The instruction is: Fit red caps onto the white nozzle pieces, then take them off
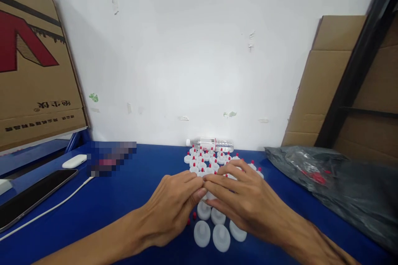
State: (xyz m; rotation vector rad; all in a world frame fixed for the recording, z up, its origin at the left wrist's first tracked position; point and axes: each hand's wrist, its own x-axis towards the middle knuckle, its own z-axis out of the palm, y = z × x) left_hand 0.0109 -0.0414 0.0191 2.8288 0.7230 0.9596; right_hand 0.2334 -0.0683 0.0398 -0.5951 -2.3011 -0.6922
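My left hand (177, 203) is closed, thumb and index fingertip pinched together; what lies between them is hidden. Against its fingertips, my right hand (245, 194) curls its fingers over a white round plastic piece (210, 195), mostly covered. Beyond both hands stand several white round lids with small red tips (200, 165), grouped closely. Nearer to me, white round lids without red tips (221, 238) lie on the blue table (149, 165), some partly under my right hand. Small red caps (194, 215) lie beside my left hand.
A clear plastic bottle (211, 144) lies against the wall. On the right, a dark plastic bag (342, 190) holds a clear bag with red pieces (319, 177). On the left are a phone (34, 196), a white cable (62, 203), a white case (74, 161) and a cardboard box (37, 87).
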